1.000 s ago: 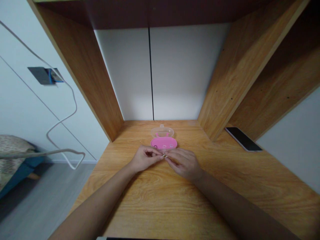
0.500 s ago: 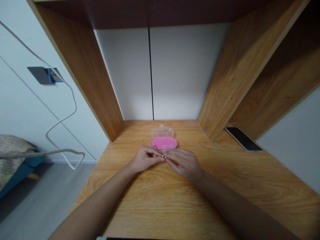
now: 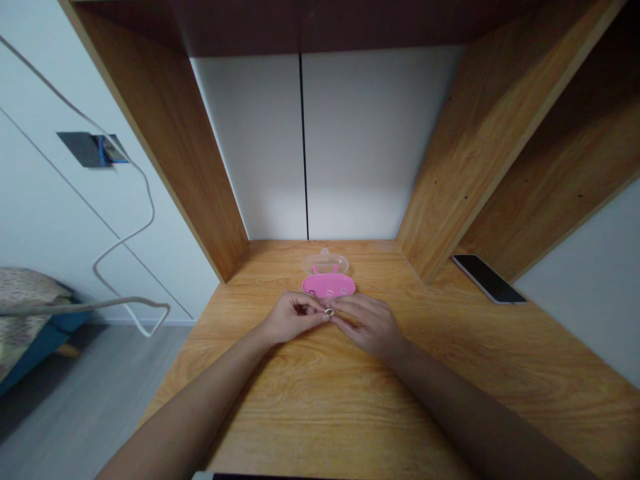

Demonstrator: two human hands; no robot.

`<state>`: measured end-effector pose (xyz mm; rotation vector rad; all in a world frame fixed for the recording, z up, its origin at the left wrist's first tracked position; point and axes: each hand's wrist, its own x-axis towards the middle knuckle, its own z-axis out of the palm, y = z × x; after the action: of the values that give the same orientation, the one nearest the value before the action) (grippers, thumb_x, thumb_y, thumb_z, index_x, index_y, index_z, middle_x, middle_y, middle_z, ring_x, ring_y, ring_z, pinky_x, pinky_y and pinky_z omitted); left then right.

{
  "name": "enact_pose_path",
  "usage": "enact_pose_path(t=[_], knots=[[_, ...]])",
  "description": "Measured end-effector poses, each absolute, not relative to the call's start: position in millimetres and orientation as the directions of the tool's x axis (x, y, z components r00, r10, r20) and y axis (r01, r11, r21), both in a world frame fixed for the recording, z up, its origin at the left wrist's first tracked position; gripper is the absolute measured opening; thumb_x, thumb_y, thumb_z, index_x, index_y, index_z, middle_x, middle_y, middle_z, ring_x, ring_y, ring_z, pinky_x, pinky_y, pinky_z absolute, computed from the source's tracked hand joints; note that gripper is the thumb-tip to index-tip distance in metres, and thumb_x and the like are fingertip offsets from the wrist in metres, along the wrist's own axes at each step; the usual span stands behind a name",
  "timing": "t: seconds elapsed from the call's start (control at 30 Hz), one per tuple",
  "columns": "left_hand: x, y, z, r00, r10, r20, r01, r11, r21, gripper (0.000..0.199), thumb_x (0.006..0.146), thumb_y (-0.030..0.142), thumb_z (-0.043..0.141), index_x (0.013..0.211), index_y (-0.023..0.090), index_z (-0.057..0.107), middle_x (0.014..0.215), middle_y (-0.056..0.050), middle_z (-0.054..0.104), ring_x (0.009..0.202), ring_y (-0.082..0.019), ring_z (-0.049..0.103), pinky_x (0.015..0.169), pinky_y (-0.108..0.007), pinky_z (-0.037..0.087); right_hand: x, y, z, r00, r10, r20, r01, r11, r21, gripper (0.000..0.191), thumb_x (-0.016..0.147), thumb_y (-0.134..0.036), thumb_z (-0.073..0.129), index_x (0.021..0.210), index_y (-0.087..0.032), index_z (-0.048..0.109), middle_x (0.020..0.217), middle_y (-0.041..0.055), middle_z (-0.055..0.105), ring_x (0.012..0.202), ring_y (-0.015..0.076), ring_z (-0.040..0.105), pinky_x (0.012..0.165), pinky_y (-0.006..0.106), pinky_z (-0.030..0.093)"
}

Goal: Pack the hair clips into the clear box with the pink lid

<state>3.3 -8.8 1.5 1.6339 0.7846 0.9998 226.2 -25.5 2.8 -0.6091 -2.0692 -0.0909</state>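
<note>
My left hand [image 3: 291, 319] and my right hand [image 3: 369, 325] meet just in front of a pink oval case. Between their fingertips is a small pale ring [image 3: 329, 311], pinched from both sides. Its exact kind and material are too small to make out. Behind my fingers lies the pink oval case [image 3: 320, 280], open, with its clear lid [image 3: 307, 264] tipped back toward the wall. Inside the case are a dark loop [image 3: 311, 293] and pale loops [image 3: 344, 291] near the front edge. My fingers hide part of the case's front.
A phone [image 3: 489, 279] with a dark screen lies at the right on the wooden desk [image 3: 305, 413]. Upright wooden panels [image 3: 440, 180] flank the desk's back, under a dark shelf [image 3: 320, 27]. A white cable [image 3: 150, 200] hangs at the left, near a wall socket.
The ring has turned between my fingertips, so its round opening shows more plainly. Both hands stay in nearly the same place. The view has shifted slightly.
</note>
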Motion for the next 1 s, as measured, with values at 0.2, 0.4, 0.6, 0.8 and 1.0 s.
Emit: enact_pose_path(t=[0.2, 0.4, 0.6, 0.8, 1.0], knots=[[2, -8, -1, 0.476, 0.856, 0.203, 0.011, -0.237, 0.972, 0.035, 0.076, 0.046, 0.082, 0.083, 0.011, 0.08, 0.064, -0.004, 0.067, 0.053, -0.007, 0.05, 0.055, -0.021, 0.039, 226, -26, 6, -0.444, 0.401, 0.801, 0.437, 0.878, -0.196, 0.025, 0.09, -0.019, 0.07, 0.113, -0.027, 0.07, 0.104, 0.0046, 0.078, 0.092, 0.018, 0.074, 0.08, 0.03, 0.063], [3, -9, 1, 0.49, 0.852, 0.184, 0.012, -0.218, 0.976, 0.037, 0.076, 0.047, 0.082, 0.083, 0.011, 0.079, 0.058, 0.0, 0.061, 0.051, -0.006, 0.042, 0.051, -0.02, 0.033, 226, -25, 3, -0.453, 0.422, 0.785, 0.402, 0.883, -0.243, 0.024, 0.088, -0.019, 0.07, 0.111, -0.029, 0.07, 0.103, 0.0029, 0.077, 0.093, 0.0182, 0.074, 0.082, 0.031, 0.062], [1, -11, 6, 0.392, 0.877, 0.278, 0.095, -0.339, 0.936, 0.042, 0.084, 0.052, 0.072, 0.078, 0.011, 0.077, 0.058, -0.001, 0.059, 0.051, -0.008, 0.043, 0.051, -0.021, 0.033, 226, -24, 8, -0.338, 0.485, 0.807, 0.445, 0.838, -0.316, 0.02, 0.087, -0.019, 0.071, 0.104, -0.029, 0.071, 0.096, 0.0029, 0.076, 0.088, 0.0193, 0.072, 0.079, 0.033, 0.06], [-9, -4, 12, 0.243, 0.742, 0.625, 0.417, -0.662, 0.623, 0.02, 0.088, 0.036, 0.068, 0.089, 0.017, 0.076, 0.081, -0.007, 0.065, 0.076, -0.017, 0.06, 0.073, -0.029, 0.049, 229, -9, 4, 0.016, 0.652, 0.758, 0.548, 0.628, -0.552, 0.009, 0.085, -0.025, 0.072, 0.094, -0.025, 0.074, 0.1, 0.0071, 0.069, 0.095, 0.0232, 0.067, 0.084, 0.039, 0.057], [-7, 4, 5, 0.246, 0.772, 0.586, 0.595, -0.598, 0.537, 0.067, 0.076, 0.048, 0.08, 0.133, 0.021, 0.06, 0.122, -0.013, 0.057, 0.116, -0.028, 0.057, 0.103, -0.044, 0.048, 232, 7, -10, 0.163, 0.757, 0.632, 0.522, 0.477, -0.707, 0.02, 0.081, -0.041, 0.075, 0.087, -0.021, 0.077, 0.107, 0.0111, 0.065, 0.099, 0.0261, 0.065, 0.075, 0.038, 0.057]])
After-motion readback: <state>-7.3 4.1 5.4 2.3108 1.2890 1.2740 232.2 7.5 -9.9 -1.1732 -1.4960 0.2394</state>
